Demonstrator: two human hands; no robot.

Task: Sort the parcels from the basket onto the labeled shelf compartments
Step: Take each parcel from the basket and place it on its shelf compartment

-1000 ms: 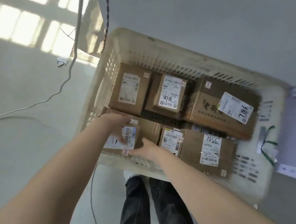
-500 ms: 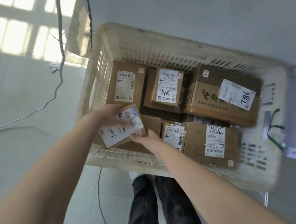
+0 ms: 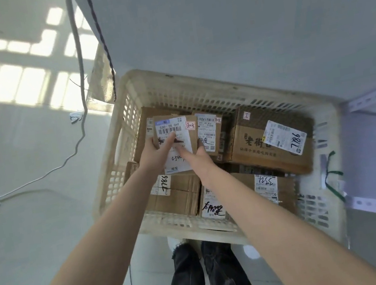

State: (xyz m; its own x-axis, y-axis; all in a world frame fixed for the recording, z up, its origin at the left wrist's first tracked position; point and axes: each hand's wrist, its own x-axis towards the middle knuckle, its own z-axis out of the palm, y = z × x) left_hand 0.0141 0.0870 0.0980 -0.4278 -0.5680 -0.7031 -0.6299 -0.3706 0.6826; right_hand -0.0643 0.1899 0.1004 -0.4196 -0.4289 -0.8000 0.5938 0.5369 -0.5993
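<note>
Both hands lift one parcel up over big cream plastic basket (image 3: pixel 135 96). Left hand (image 3: pixel 153 154) fingers clamped on left edge, thumb across label; right hand (image 3: pixel 194 157) fingers clamped on right edge. Small brown cardboard parcel (image 3: pixel 177 141) between fingers: white label with barcode, red tag "2-3". Step: pick and read. Next, my guess: carry to shelf spot 2-3. More brown boxes (image 3: pixel 267 139) below and beyond fingers.

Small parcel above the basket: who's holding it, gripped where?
Both hands hold the small parcel: left hand on its left edge with the thumb across the label, right hand at its lower right edge. It is lifted over the basket.
</note>
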